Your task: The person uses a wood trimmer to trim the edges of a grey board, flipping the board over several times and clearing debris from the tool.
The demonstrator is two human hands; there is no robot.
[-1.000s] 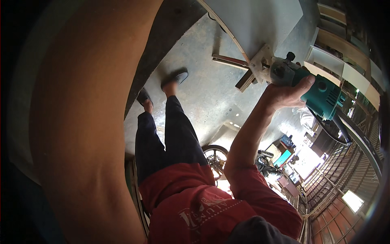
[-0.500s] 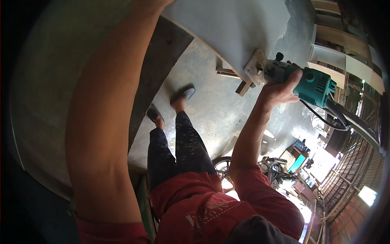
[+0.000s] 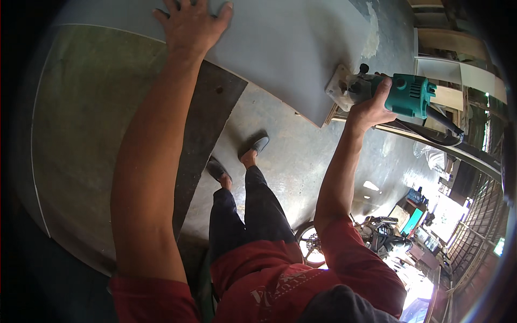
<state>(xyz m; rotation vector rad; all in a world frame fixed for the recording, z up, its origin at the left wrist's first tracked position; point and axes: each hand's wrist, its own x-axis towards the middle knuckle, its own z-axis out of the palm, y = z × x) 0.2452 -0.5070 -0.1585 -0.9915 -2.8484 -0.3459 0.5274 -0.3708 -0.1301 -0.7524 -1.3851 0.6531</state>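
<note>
The left hand (image 3: 191, 26) is resting on a grey panel (image 3: 280, 46); the right hand (image 3: 372, 111) is gripping a teal power tool (image 3: 406, 98).

The tool (image 3: 412, 97) was teal, with a black knob (image 3: 364, 68) and a black cord (image 3: 444, 119). The panel (image 3: 280, 43) was plain grey, the floor (image 3: 280, 156) a mottled grey. The shirt (image 3: 253, 258) was red, with white print (image 3: 260, 296) and a dotted white line (image 3: 291, 287); the trousers (image 3: 258, 204) were dark navy, the shoes (image 3: 261, 142) dark grey.

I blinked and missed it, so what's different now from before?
The left hand, out of sight at first, now shows, spread out on the grey board. The green power tool has moved along the board's edge, away from its near corner. The right hand still grips the tool.
</note>
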